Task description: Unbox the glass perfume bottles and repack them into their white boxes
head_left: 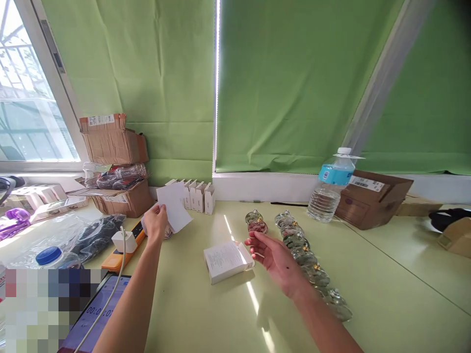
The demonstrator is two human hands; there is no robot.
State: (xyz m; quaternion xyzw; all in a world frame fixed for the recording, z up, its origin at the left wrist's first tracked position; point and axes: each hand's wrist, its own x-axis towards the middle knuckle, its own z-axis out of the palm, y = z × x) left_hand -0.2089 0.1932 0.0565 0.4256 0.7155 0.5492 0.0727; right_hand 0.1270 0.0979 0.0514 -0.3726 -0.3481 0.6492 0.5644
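My left hand (156, 223) is closed on a sheet of white paper (173, 206), pinched at its left edge and raised above the table. Behind the paper, several slim white boxes (198, 196) stand upright in a row. My right hand (274, 257) hovers with loosely bent fingers apart, nothing visible in it. Left of its fingertips lies a flat white printed box (226, 261), its flap end towards that hand. Shiny, clear rounded items with small gold spots (303, 252) form a long row beyond my right hand. A shorter group of the same items (256, 220) lies near its fingertips.
A large water bottle (329, 189) and a brown carton (371, 198) stand at the back right. Stacked cartons (117, 142) are at the back left. An orange power strip (114, 260), a charger with a white cable (124, 240) and a phone (97, 314) lie left.
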